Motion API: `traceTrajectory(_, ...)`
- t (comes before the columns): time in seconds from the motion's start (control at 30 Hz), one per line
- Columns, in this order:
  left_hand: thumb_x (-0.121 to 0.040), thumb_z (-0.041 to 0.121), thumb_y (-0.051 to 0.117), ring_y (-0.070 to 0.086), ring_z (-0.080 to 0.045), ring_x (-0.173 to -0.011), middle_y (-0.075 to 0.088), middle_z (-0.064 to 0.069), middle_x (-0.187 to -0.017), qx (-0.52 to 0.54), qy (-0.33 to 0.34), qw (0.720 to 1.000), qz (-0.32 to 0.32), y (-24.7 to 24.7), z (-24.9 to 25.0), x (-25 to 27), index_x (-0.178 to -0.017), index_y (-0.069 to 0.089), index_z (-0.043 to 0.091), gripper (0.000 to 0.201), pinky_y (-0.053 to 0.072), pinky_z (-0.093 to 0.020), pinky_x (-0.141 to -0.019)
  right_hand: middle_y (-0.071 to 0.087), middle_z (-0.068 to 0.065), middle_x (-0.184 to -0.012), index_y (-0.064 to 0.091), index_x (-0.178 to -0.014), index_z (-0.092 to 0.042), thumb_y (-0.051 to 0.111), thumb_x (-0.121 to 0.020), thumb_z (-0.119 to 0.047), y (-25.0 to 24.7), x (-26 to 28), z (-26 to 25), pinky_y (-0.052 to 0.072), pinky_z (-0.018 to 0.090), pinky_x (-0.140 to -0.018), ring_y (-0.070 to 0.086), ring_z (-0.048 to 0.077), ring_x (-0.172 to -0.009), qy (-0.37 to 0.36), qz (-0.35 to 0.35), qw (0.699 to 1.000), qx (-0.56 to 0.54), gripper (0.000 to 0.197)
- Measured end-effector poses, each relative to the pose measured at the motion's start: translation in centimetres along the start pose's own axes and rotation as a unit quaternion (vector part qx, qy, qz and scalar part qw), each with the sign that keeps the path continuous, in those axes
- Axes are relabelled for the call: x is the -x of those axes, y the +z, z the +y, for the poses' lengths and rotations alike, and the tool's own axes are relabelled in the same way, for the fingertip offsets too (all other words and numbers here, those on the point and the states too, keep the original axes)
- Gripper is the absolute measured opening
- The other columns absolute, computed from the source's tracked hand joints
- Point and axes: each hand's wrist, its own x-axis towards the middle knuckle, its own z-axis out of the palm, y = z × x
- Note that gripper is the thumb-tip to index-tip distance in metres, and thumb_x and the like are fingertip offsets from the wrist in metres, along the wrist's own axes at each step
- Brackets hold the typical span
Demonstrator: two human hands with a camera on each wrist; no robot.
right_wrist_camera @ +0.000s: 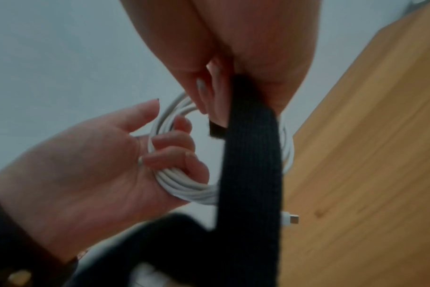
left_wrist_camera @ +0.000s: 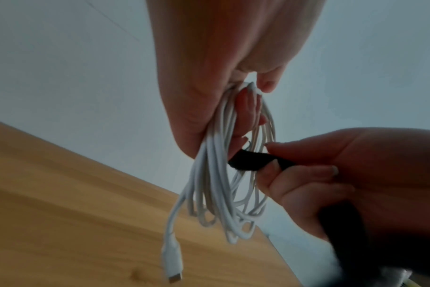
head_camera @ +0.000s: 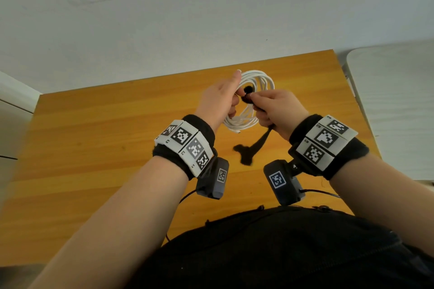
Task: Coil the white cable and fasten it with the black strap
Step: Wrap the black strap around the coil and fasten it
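The white cable [head_camera: 254, 80] hangs in several loops above the wooden table, and my left hand [head_camera: 218, 98] grips the bundle on its left side, fingers curled through the loops. In the left wrist view the coil [left_wrist_camera: 214, 186] dangles from that hand, and one plug end [left_wrist_camera: 172, 258] hangs free. My right hand [head_camera: 274, 105] pinches the black strap [head_camera: 256, 145] near one end, held at the middle of the coil. The strap's long tail [right_wrist_camera: 250, 174] hangs down from the right hand towards the table. The right wrist view shows the left hand's fingers [right_wrist_camera: 169, 143] hooked round the cable [right_wrist_camera: 184, 186].
The wooden table [head_camera: 94, 159] runs to a pale wall at the back. A white surface [head_camera: 394, 101] stands past the table's right edge, and white furniture [head_camera: 14, 110] stands at the left. My dark clothing [head_camera: 281, 253] fills the near edge.
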Motion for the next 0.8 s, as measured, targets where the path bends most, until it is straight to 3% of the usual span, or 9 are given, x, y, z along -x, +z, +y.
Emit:
traceTrajectory(0.13, -0.098, 0.041, 0.036, 0.033, -0.013, -0.052, 0.036, 0.003, -0.059, -0.048, 0.029, 0.998, -0.008, 0.6, -0.1, 0.7, -0.072, 0.051, 0.014, 0.04, 0.032, -0.029, -0.057, 0.053, 0.008, -0.072, 0.062, -0.094, 0.002, 0.044, -0.094, 0.001, 0.3, -0.1, 0.1, 0.03, 0.017, -0.039, 0.038, 0.011, -0.05, -0.004, -0.009, 0.998, -0.062, 0.018)
traceTrajectory(0.23, -0.097, 0.041, 0.037, 0.035, -0.013, -0.053, 0.039, 0.005, -0.058, -0.071, 0.042, 0.997, -0.006, 0.8, -0.2, 1.0, -0.067, 0.049, 0.017, 0.04, 0.033, -0.031, -0.06, 0.052, 0.008, -0.071, 0.059, -0.085, 0.002, 0.045, -0.092, 0.005, 0.5, 0.0, 0.3, 0.029, 0.016, -0.039, 0.043, 0.011, -0.053, 0.014, -0.013, 0.987, -0.158, 0.017)
traceTrajectory(0.43, -0.097, 0.041, 0.038, 0.044, -0.018, -0.064, 0.046, -0.005, -0.067, -0.145, 0.061, 0.987, -0.03, 1.2, -0.4, 1.0, -0.064, 0.048, 0.016, 0.043, 0.038, -0.037, -0.068, 0.05, 0.008, -0.063, 0.056, -0.08, -0.001, 0.051, -0.088, 0.005, 0.4, -0.1, 0.8, 0.028, 0.016, -0.036, 0.045, 0.009, -0.046, 0.042, 0.046, 0.973, -0.223, 0.012)
traceTrajectory(0.6, -0.097, 0.044, 0.037, 0.048, -0.022, -0.068, 0.052, -0.011, -0.076, -0.169, 0.075, 0.983, -0.003, 1.2, -0.6, 0.6, -0.078, 0.051, 0.007, 0.043, 0.04, -0.037, -0.066, 0.053, 0.004, -0.072, 0.058, -0.083, -0.008, 0.046, -0.093, -0.001, -0.2, -0.3, 0.4, 0.031, 0.015, -0.042, 0.046, 0.008, -0.051, 0.074, -0.028, 0.952, -0.297, 0.017)
traceTrajectory(0.67, -0.096, 0.045, 0.037, 0.049, -0.019, -0.066, 0.055, -0.007, -0.076, -0.177, 0.074, 0.981, 0.008, 1.2, -0.8, 0.3, -0.084, 0.05, 0.01, 0.04, 0.039, -0.031, -0.061, 0.054, 0.002, -0.076, 0.057, -0.085, -0.009, 0.043, -0.094, -0.001, -0.4, -0.3, 0.6, 0.033, 0.015, -0.044, 0.046, 0.008, -0.053, 0.098, -0.052, 0.934, -0.34, 0.018)
traceTrajectory(0.8, -0.098, 0.035, 0.041, 0.055, -0.007, -0.075, 0.057, 0.005, -0.086, -0.17, 0.103, 0.98, 0.016, 1.3, -0.9, 0.4, -0.123, 0.048, 0.017, 0.032, 0.041, -0.011, -0.057, 0.057, 0.003, -0.079, 0.053, -0.087, -0.01, 0.046, -0.093, -0.001, -0.5, -0.3, 0.8, 0.041, 0.014, -0.047, 0.056, 0.008, -0.054, 0.117, -0.054, 0.922, -0.366, 0.012)
